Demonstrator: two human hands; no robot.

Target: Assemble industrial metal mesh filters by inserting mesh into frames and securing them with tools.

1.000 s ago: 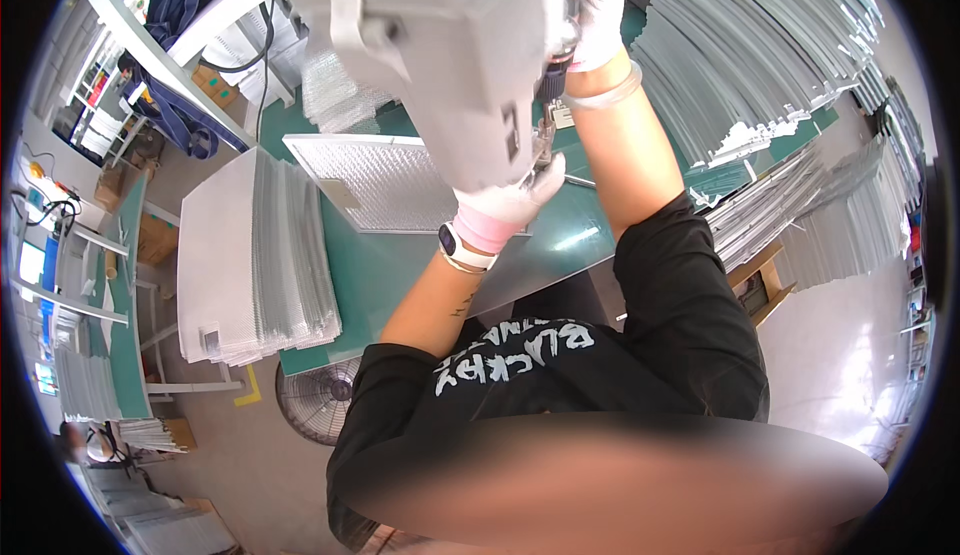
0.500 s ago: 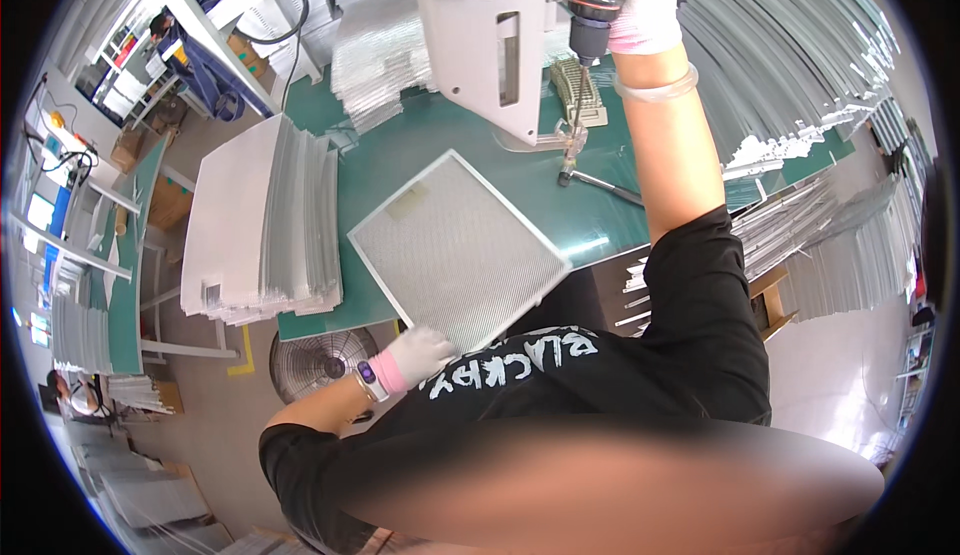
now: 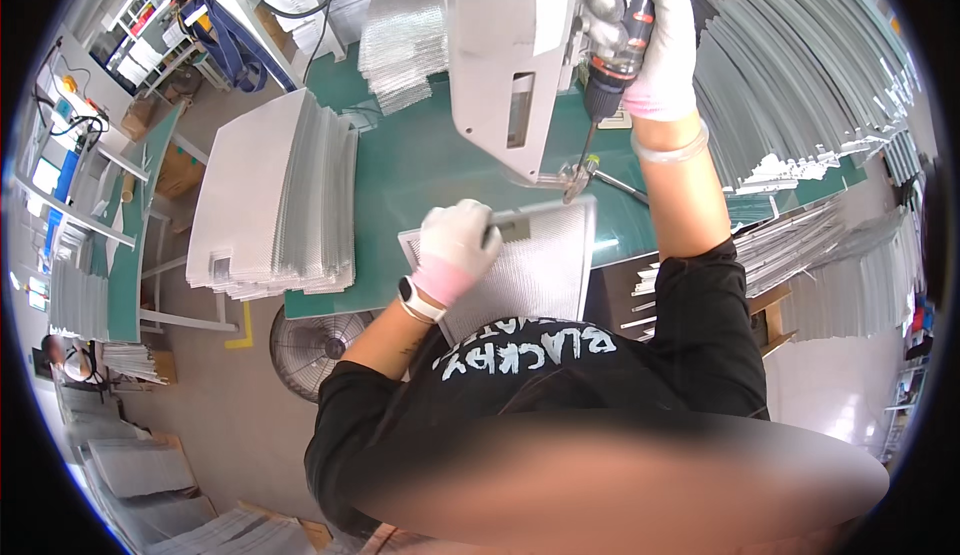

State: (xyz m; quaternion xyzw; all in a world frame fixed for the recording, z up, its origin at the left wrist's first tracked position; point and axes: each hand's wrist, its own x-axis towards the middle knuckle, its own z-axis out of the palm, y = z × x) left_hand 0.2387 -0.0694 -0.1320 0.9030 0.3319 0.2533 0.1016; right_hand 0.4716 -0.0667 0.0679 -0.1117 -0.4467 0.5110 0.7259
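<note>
In my right hand, gloved in white with a pink cuff, is a power drill, and my fingers are wrapped round its body. Its long thin bit points down toward the far edge of a framed mesh panel, close to a metal fitting on the white machine. Above the panel's left part is my left hand, also gloved, its fingers curled in; what they hold, if anything, is hidden. The panel lies at the front of the green table, against my shirt.
A thick stack of mesh panels stands on the left, with more mesh sheets behind it. Long grey strips pile up at the right. A tool's dark handle lies beside the machine. Below the table edge is a floor fan.
My left hand has lifted from the panel's near edge and moved up and right over it. The panel has turned and shifted right. The drill has come nearer, its bit now by the panel.
</note>
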